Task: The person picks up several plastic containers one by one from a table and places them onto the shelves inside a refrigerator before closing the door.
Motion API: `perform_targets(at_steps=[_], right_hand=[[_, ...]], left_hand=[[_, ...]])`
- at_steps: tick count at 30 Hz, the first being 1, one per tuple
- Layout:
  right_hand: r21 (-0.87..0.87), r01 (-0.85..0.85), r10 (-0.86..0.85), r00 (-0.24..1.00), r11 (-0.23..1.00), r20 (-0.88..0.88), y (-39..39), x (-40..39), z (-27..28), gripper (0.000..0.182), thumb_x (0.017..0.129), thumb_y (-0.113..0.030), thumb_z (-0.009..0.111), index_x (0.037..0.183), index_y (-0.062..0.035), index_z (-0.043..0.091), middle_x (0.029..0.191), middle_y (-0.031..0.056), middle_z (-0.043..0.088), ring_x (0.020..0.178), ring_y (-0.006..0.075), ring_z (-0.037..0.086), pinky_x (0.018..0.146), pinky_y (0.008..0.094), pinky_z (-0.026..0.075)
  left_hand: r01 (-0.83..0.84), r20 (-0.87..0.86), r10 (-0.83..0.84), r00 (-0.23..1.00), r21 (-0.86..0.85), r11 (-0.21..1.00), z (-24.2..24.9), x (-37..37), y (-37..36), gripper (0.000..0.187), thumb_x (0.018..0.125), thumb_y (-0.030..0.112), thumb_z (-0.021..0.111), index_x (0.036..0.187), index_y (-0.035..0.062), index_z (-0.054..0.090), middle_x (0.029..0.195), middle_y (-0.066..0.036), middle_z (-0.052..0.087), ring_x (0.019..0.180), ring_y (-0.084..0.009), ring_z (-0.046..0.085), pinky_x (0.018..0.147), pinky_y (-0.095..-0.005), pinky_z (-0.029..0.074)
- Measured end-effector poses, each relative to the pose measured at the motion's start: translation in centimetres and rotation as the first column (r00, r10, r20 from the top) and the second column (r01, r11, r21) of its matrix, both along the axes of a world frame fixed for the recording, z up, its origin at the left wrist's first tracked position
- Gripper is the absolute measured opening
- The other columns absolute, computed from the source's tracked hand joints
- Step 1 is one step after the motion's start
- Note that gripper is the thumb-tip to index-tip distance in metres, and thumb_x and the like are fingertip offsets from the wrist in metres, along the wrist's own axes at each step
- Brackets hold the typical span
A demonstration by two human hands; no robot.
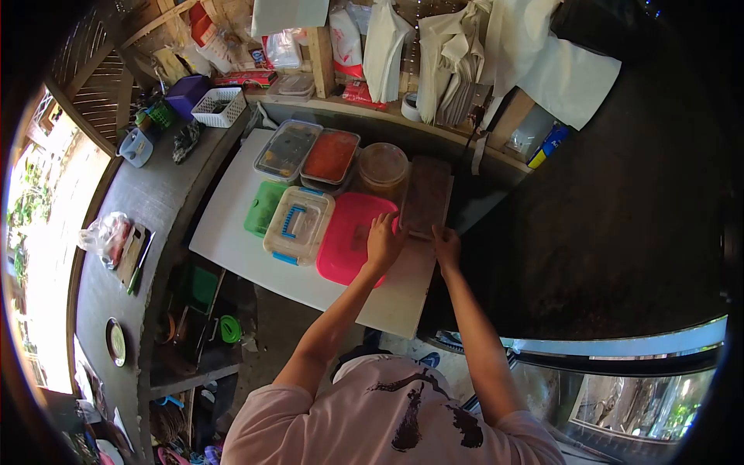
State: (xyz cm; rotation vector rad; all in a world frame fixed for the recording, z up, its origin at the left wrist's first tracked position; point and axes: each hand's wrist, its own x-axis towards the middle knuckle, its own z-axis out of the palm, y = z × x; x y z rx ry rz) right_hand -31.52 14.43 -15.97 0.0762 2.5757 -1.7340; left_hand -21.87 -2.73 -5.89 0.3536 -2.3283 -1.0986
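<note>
A rectangular plastic container [425,194] with dark brown contents or lid sits at the right end of the white tabletop [232,209]. My left hand [384,240] is closed at its near left corner, beside a pink-lidded container [353,232]. At the near right corner, my right hand [446,246] grips the same brown container with its fingertips. Behind the pink lid stands a round clear tub [383,167]. Further left are a red-filled container [332,155], a dark-filled one [288,149], a clear box with blue clips [300,225] and a green container [266,206].
Paper bags [387,50] and plastic packets hang along the back wall. A dark counter on the left holds a white basket [219,106], a knife [141,263] and a small plate [116,341]. A glass-fronted case [620,403] is at lower right.
</note>
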Motion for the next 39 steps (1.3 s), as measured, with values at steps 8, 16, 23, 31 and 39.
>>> perform_targets(at_steps=[8, 16, 23, 31, 39], right_hand=[[0.224, 0.181, -0.057, 0.882, 0.958, -0.468, -1.1, 1.8, 2.7, 0.053, 0.085, -0.045, 0.071, 0.107, 0.0006, 0.055, 0.089, 0.0098, 0.060, 0.066, 0.0174, 0.058, 0.060, 0.0298, 0.047], [0.033, -0.214, 0.217, 0.970, 0.976, -0.112, -5.8, 12.3, 4.9, 0.043, 0.084, -0.040, 0.072, 0.091, -0.0003, 0.058, 0.075, 0.0109, 0.062, 0.070, 0.0210, 0.063, 0.064, 0.0343, 0.048], [0.025, -0.354, 0.353, 0.935, 0.935, 0.038, -7.5, 13.1, 2.8, 0.050, 0.084, -0.038, 0.072, 0.099, 0.0055, 0.054, 0.097, 0.0214, 0.058, 0.087, 0.0339, 0.060, 0.078, 0.0400, 0.049], [0.105, -0.307, 0.313, 0.949, 0.946, -0.042, -6.6, 13.9, 1.8, 0.050, 0.085, -0.031, 0.070, 0.109, 0.0082, 0.050, 0.110, 0.0269, 0.052, 0.101, 0.0368, 0.055, 0.085, 0.0416, 0.047], [-0.233, -0.341, 0.379, 0.914, 0.911, 0.144, -3.6, 17.3, 3.7, 0.038, 0.089, -0.030, 0.065, 0.105, 0.0003, 0.049, 0.090, 0.0141, 0.058, 0.087, 0.0236, 0.057, 0.078, 0.0366, 0.046]], left_hand=[[-0.105, -0.081, 0.103, 0.991, -0.026, 0.994, 1.5, 2.7, -0.2, 0.025, 0.086, 0.017, 0.067, 0.106, 0.0050, 0.062, 0.095, -0.015, 0.062, 0.090, -0.0308, 0.058, 0.081, -0.0410, 0.046], [-0.446, -0.021, 0.473, 0.881, 0.298, 0.844, -0.9, 13.9, -2.5, 0.026, 0.093, 0.023, 0.064, 0.097, -0.0008, 0.055, 0.087, -0.010, 0.057, 0.082, -0.0202, 0.055, 0.077, -0.0335, 0.045], [-0.489, 0.212, 0.459, 0.863, 0.583, 0.649, -8.4, 16.8, -5.5, 0.046, 0.094, 0.039, 0.062, 0.108, -0.0031, 0.052, 0.095, -0.013, 0.058, 0.084, -0.0180, 0.055, 0.072, -0.0310, 0.046], [-0.248, 0.153, 0.215, 0.965, 0.806, 0.537, -8.3, 18.0, -7.2, 0.031, 0.094, 0.028, 0.063, 0.104, 0.0000, 0.054, 0.093, -0.008, 0.063, 0.089, -0.0151, 0.062, 0.080, -0.0320, 0.052], [-0.196, 0.176, 0.090, 0.980, 0.914, 0.355, -5.8, 20.4, -4.5, 0.059, 0.091, 0.045, 0.060, 0.130, 0.0024, 0.051, 0.118, -0.011, 0.061, 0.109, -0.0232, 0.060, 0.095, -0.0392, 0.048]])
